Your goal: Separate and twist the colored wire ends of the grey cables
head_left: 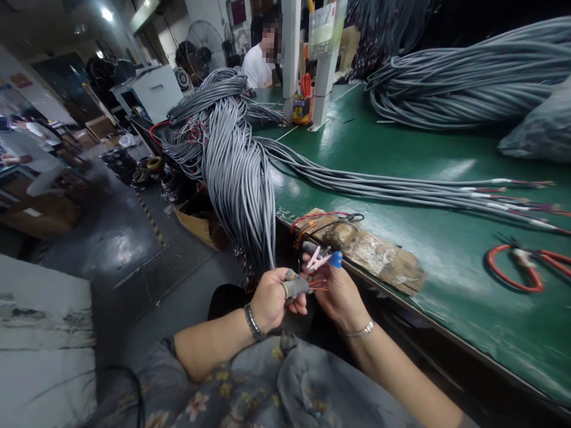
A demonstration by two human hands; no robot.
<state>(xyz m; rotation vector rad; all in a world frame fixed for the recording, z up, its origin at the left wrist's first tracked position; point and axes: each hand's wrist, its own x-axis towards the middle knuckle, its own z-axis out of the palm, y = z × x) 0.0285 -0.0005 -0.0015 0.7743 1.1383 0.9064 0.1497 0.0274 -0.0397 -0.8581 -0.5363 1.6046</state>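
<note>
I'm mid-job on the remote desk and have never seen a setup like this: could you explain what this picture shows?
There is no machine here: the left hand and right hand belong to a person wearing the camera on their head, looking forward and down. This is the only view.

Thin orange-red wires show at the left hand's fingers, which seem to grip them. A pale pink piece sits at the right hand's fingers; it is too small to identify.

On the green table lie a row of grey cables, a worn wooden board and orange-handled pliers or cutters. A thick cable bundle droops over its edge.
</note>
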